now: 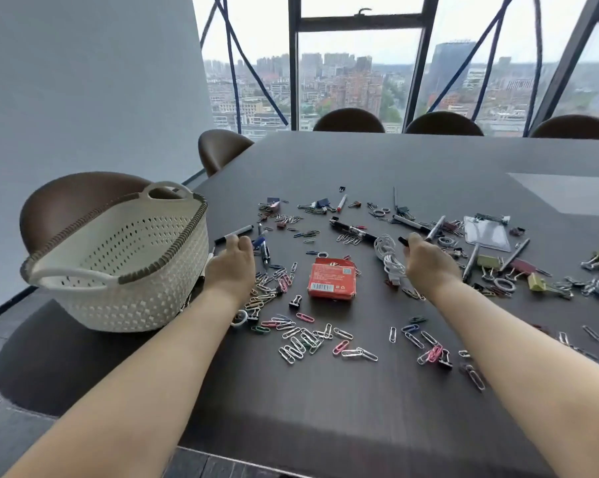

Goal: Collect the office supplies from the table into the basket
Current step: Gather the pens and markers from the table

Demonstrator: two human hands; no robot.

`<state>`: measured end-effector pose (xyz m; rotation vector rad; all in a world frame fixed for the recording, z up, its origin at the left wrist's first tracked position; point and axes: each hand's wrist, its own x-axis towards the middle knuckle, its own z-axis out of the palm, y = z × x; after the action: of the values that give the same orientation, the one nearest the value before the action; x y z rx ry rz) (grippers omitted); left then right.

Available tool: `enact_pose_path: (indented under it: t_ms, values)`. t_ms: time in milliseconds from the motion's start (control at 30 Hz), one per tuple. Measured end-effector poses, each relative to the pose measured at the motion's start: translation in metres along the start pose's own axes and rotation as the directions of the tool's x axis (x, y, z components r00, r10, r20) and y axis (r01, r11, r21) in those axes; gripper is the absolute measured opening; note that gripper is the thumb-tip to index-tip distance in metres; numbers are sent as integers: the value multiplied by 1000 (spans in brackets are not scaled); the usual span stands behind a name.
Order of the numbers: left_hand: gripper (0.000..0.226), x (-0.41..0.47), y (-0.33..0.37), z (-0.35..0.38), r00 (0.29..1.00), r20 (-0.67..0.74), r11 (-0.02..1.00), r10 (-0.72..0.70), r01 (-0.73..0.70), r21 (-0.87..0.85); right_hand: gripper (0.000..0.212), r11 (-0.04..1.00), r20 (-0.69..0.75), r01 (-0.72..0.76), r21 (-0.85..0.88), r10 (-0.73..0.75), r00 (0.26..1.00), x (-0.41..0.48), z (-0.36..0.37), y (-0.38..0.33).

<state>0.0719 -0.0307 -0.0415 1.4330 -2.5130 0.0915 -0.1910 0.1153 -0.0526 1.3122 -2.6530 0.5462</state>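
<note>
Left hand [234, 267] curls round a marker [237, 232], at 10 o'clock from the red box [332, 279]. Right hand [429, 267] is fisted on a dark pen [403, 240] at 2 o'clock. Basket [136, 305] sits at the 9 o'clock edge of the table [325, 426]; paper clips [301, 346] lie scattered at 6.

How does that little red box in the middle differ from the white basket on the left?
The red box is small; the basket is far larger. The box is solid card with a printed label; the basket is cream, perforated, with a brown-trimmed rim and handles. The box lies flat among paper clips; the basket stands upright at the table's left edge. Both are containers.
</note>
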Motion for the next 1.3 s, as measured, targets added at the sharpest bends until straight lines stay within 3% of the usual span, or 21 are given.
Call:
enact_pose_path:
  t_ms: [133, 300, 400, 500, 667, 800, 933, 1067, 1167, 1300]
  values:
    - [22, -12, 10, -8, 999, -26, 990, 43, -46, -135, 20, 999, -68, 44, 26, -42, 997, -33, -9, 8]
    - [46, 17, 20, -7, 992, 61, 964, -111, 122, -237, 20, 998, -119, 43, 51, -36, 992, -44, -15, 17]
    - [55, 44, 25, 6, 965, 186, 971, -187, 210, -113, 17, 998, -107, 38, 53, -32, 994, -36, -13, 18]
    - [43, 66, 23, 28, 928, 290, 969, -233, 246, -6, 17, 995, -111, 80, 58, -73, 991, -21, -13, 3]
    - [35, 60, 25, 20, 930, 259, 959, -263, 280, -33, 23, 977, -96, 203, 71, -196, 976, 3, -9, -55]
    - [36, 44, 7, 19, 952, 220, 973, -214, 227, -36, 24, 946, -85, 318, 58, -312, 946, 10, 8, -101]
    - [43, 25, -13, 16, 972, 102, 974, -210, 199, 104, 24, 928, -39, 353, 119, -351, 936, 13, 24, -129]
    - [46, 8, -21, 23, 945, 173, 949, -277, 241, 206, 22, 918, 0, 353, 179, -359, 933, 15, 33, -141]
    - [40, 3, -29, 23, 926, 202, 947, -318, 302, 107, 23, 912, 10, 365, 186, -373, 928, 14, 36, -141]
    - [38, 0, -39, 17, 949, 139, 959, -283, 281, 34, 23, 924, 9, 335, 183, -342, 940, 13, 32, -120]
